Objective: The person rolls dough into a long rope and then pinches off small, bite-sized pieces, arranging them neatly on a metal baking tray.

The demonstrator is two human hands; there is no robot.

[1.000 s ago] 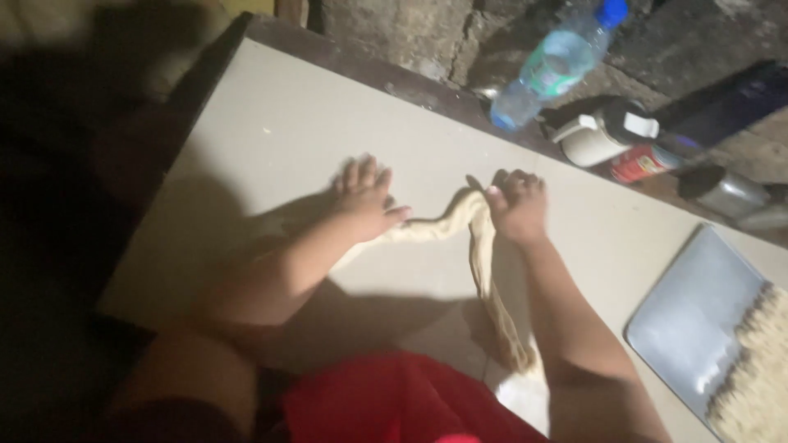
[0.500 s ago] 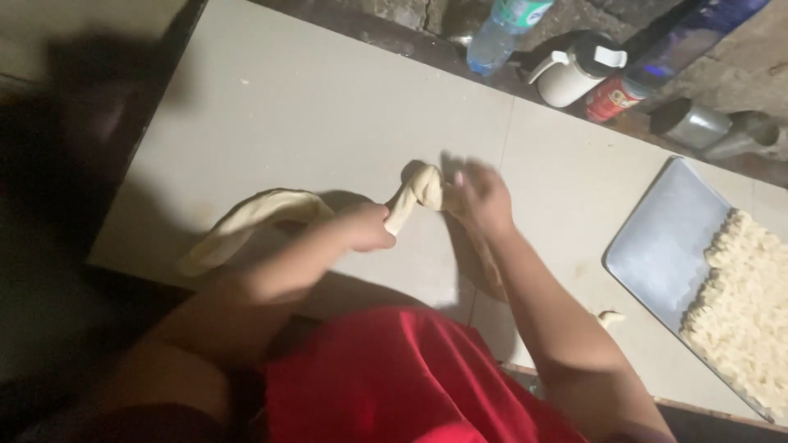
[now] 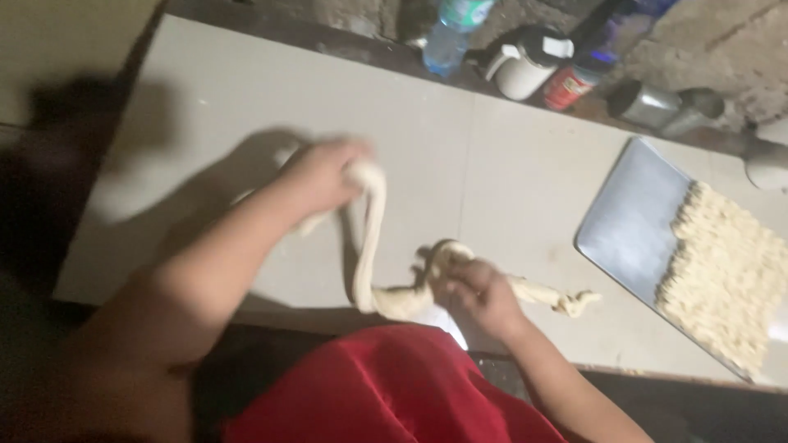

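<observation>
Overhead, pale worktop (image 3: 509, 164) (dim room); dough rope (image 3: 369, 246).

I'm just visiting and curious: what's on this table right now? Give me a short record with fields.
Surface: pale grey table
Left hand: grips one end of the long pale dough rope, lifted a little off the table
Right hand: grips the dough rope near the table's front edge
Dough tail: a twisted end lies on the table beyond the right hand
Tray: flat metal tray at the right, holding a heap of pale thin noodles
Back edge: clear plastic bottle, white lidded jug, red can, metal cup
Clothing: red garment
</observation>
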